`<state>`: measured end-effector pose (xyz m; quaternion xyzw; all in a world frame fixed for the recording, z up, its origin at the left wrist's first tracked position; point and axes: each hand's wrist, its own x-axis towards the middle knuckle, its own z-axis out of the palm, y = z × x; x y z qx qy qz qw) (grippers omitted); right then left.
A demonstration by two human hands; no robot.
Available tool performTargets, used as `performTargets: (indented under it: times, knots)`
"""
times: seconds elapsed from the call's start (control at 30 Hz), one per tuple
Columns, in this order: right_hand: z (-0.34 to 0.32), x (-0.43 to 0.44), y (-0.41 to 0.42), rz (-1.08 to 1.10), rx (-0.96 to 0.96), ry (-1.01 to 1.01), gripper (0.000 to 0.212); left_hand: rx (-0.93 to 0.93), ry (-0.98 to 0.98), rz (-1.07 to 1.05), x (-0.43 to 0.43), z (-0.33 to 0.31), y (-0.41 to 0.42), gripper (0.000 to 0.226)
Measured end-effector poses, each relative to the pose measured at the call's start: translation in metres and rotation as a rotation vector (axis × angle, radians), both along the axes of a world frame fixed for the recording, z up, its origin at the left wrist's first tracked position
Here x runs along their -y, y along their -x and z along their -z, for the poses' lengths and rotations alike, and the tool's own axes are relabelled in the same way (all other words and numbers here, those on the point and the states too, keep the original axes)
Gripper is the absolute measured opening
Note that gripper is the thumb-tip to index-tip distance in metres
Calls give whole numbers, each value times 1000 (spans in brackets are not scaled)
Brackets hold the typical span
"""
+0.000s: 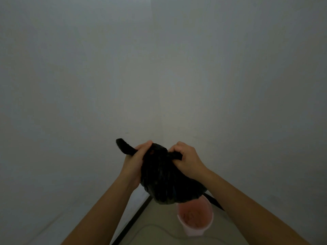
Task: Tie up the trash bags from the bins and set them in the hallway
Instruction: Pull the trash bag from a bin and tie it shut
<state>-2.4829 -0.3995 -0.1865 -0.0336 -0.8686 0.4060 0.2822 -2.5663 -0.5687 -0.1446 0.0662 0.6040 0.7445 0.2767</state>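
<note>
Trash bag point(166, 175): black, filled, held in the air above a pink bin point(195, 216) on the floor.
Left hand point(135, 160): clenched around one twisted bag tail.
Right hand point(187, 160): clenched around the other tail.

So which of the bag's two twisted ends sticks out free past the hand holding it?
The end in the left hand: its twisted tail pokes up and left past the fist. The right hand holds a short end of the black trash bag.
</note>
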Motion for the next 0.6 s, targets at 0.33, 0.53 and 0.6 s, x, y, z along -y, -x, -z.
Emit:
performTargets:
  times: [0.33,0.53,0.6]
  knots:
    - [9,5,-1,148,-93,-12,23,-69,236,52,5,16,1,34]
    - [3,-2,-5,124,0,65,35,42,-84,18,7,26,5,26]
    - [2,-2,-7,75,65,64,40,51,-135,-1,8,23,3,27]
